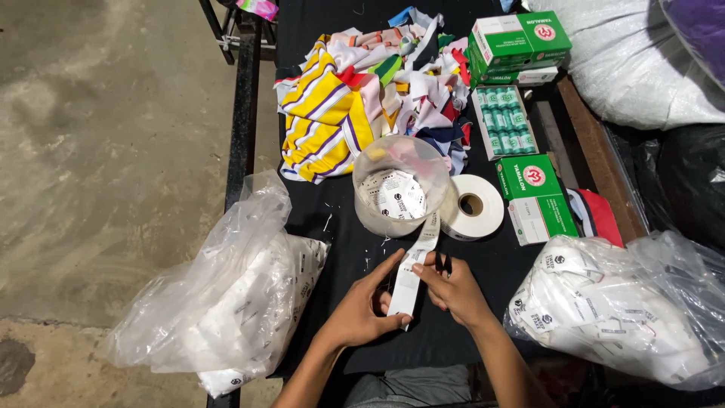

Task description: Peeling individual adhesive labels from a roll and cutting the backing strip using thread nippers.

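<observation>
label strip (411,272) runs from clear tub (400,193) to both hands. left hand (361,308) pinches its lower end; right hand (453,291) closed on small scissors (443,263). two bags (226,302) already hold cut labels; tub's roll remains uncut.

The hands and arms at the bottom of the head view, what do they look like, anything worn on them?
Both forearms are bare, no sleeves in view. The left hand and right hand wear no gloves; no rings, watch or bracelets are visible.
</observation>
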